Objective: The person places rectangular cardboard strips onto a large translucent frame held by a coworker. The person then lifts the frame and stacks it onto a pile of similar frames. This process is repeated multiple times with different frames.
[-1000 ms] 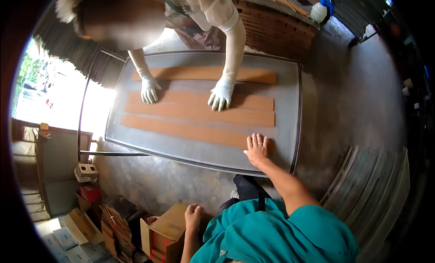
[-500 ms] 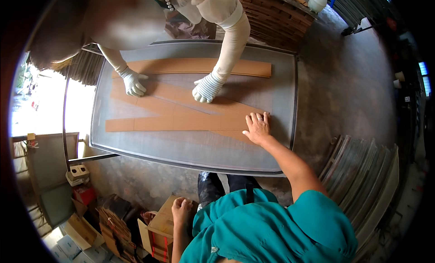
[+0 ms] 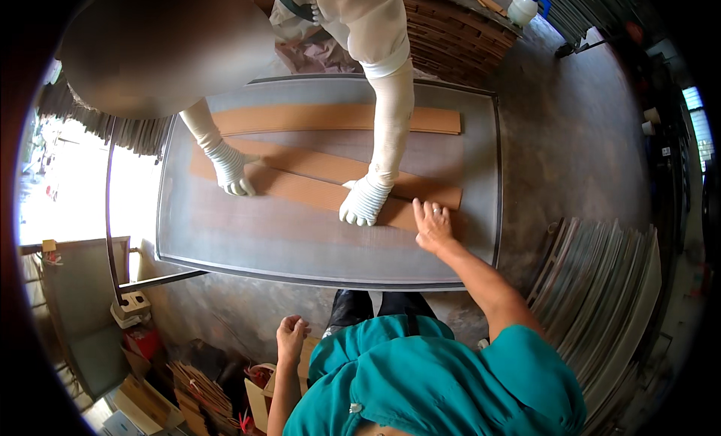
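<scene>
My right hand [image 3: 434,224] lies at the right end of a brown corrugated cardboard strip [image 3: 300,190], index finger stretched onto it and the other fingers apart. A second brown strip [image 3: 432,190] slants just behind it, its end close to my fingertips. A co-worker's striped gloved hands press on the strips, one glove [image 3: 365,200] near my right hand and the other glove [image 3: 234,169] farther left. My left hand [image 3: 291,338] hangs beside my body, away from the table, its fingers curled with nothing visible in them.
A straight brown strip [image 3: 420,120] lies along the far side of the grey mesh-topped table [image 3: 248,244]. Flat framed panels [image 3: 601,286] lean at the right. Cardboard pieces [image 3: 199,387] and boxes crowd the lower left. Behind the table stands a brown stack [image 3: 451,42].
The strip that lay level nearest me no longer shows there; two strips now slant toward my right hand. The co-worker's gloves have come nearer to me. My left hand has risen slightly.
</scene>
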A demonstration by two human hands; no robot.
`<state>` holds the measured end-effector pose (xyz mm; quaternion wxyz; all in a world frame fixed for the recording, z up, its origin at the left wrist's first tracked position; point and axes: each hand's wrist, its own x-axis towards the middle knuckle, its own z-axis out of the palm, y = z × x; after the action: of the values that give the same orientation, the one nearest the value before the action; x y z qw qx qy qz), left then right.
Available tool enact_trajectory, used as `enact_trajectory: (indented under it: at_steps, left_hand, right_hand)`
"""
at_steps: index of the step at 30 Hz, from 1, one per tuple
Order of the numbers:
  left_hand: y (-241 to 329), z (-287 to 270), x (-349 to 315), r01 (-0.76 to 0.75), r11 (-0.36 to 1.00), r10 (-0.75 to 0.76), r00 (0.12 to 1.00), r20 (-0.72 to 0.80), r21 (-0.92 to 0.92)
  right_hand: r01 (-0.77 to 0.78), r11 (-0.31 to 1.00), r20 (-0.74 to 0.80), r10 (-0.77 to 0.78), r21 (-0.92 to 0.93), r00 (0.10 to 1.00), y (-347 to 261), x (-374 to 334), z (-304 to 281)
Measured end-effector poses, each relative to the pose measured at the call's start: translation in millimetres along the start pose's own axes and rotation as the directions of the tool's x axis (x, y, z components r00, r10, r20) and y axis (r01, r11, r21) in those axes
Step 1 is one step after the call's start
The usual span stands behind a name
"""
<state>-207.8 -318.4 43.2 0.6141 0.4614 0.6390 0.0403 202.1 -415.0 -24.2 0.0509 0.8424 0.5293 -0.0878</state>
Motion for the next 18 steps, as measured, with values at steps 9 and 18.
enact_trajectory:
  at_steps: [9, 18]
  left_hand:
    - [21, -26, 33, -0.052, 0.998, 0.048, 0.996, 0.072, 0.047]
    - [44, -25, 77, -0.110, 0.994, 0.106, 0.981, 0.160, 0.021]
  right_hand:
    - [-0.196, 0.981, -0.122, 0.193, -0.010, 0.974, 7, 46, -54]
    - [-0.314, 0.934, 0.011, 0.317, 0.170, 0.948, -31, -87, -39]
